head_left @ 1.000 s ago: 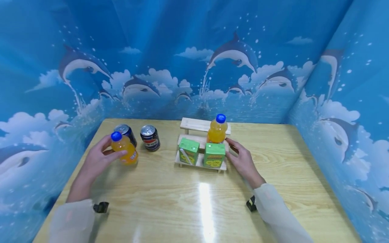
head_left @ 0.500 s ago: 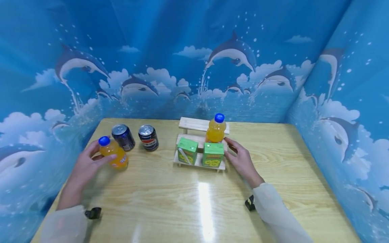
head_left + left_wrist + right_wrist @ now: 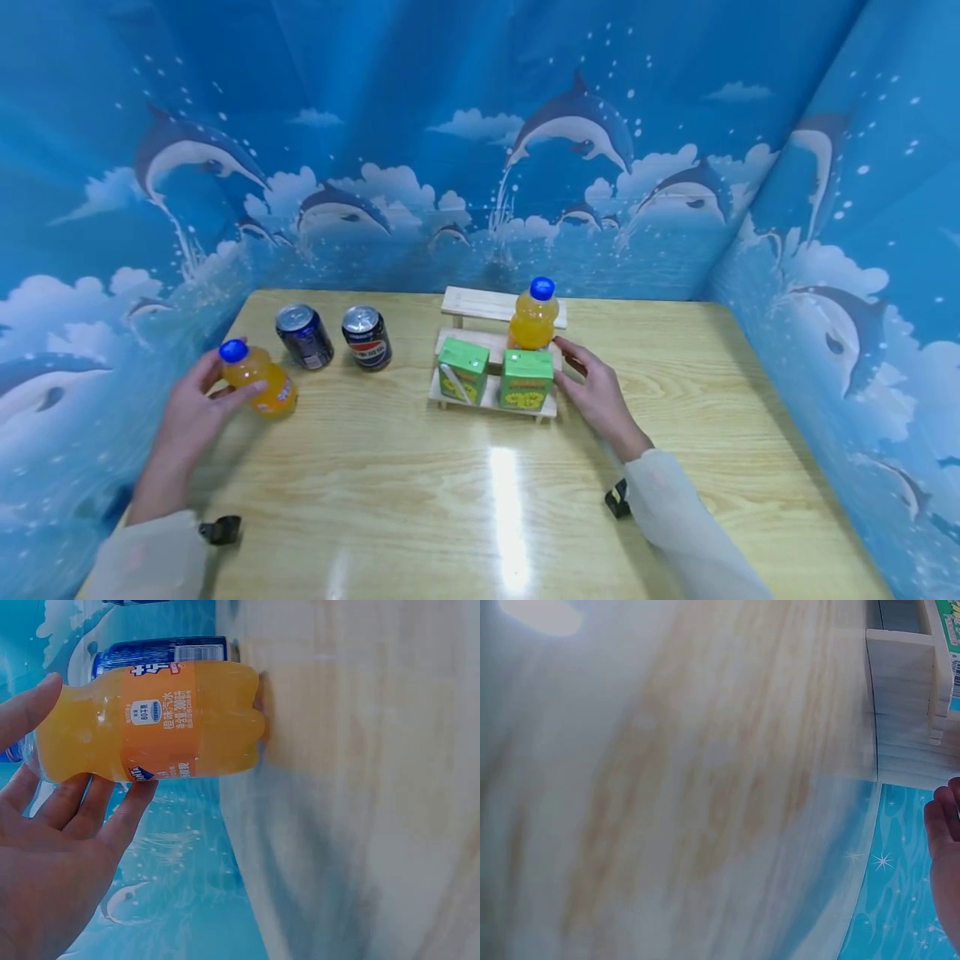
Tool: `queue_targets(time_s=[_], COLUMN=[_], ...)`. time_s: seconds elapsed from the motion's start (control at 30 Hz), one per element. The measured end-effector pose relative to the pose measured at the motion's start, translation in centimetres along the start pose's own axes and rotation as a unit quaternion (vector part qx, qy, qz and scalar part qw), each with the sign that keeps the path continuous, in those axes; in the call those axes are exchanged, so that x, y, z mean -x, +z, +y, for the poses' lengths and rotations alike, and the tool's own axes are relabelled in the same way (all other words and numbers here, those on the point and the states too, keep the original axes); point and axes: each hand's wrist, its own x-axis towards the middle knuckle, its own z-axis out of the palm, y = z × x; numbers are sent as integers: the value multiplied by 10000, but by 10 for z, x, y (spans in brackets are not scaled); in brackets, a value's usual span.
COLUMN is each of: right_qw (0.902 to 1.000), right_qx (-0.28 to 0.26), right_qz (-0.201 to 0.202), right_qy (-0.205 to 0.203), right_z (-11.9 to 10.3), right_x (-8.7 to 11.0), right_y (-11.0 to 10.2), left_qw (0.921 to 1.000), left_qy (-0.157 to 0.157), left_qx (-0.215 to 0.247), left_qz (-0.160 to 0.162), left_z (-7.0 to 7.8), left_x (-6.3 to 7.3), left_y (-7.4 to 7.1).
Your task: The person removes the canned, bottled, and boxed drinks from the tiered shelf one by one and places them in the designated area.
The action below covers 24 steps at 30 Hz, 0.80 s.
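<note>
My left hand [image 3: 187,408] grips an orange soda bottle [image 3: 266,385] with a blue cap, thumb on one side and fingers on the other. In the left wrist view the bottle's base [image 3: 251,724] is close over the tabletop. My right hand [image 3: 600,400] holds the right end of a small tiered wooden rack [image 3: 480,302], thumb toward the front and index finger toward the back. On the middle tier stands a second orange soda bottle [image 3: 534,323], its lower part hidden. Two green juice boxes, a left one [image 3: 462,377] and a right one [image 3: 527,387], occupy the front tier.
Two dark blue soda cans, one [image 3: 303,340] nearer my left hand and another [image 3: 367,342] beside it, stand on the wood-grain table [image 3: 390,517] left of the rack. A blue dolphin-print curtain [image 3: 465,150] rises along the back and sides.
My left hand has carried the orange soda bottle leftward and slightly toward me, away from the cans. The right hand stays at the rack's end.
</note>
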Motion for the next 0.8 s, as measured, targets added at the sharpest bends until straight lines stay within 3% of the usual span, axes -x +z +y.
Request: queue_targets(time_s=[0.4,0.63,0.8], right_qw=[10000,9999,9999], right_qx=[-72,-100,-116], right_qz=[7,36,56], right_qy=[6,-30,-55], right_z=[2,3,3], right_x=[0,0,-1], right_y=[1,1,2], left_qw=[9990,9974,9974], left_qy=[-120,49,-48], left_qx=[421,663,720], left_qz=[-117,-271,-80], left_z=[-5,-5,-2], left_x=[1,-1,-3], left_y=[5,4,1])
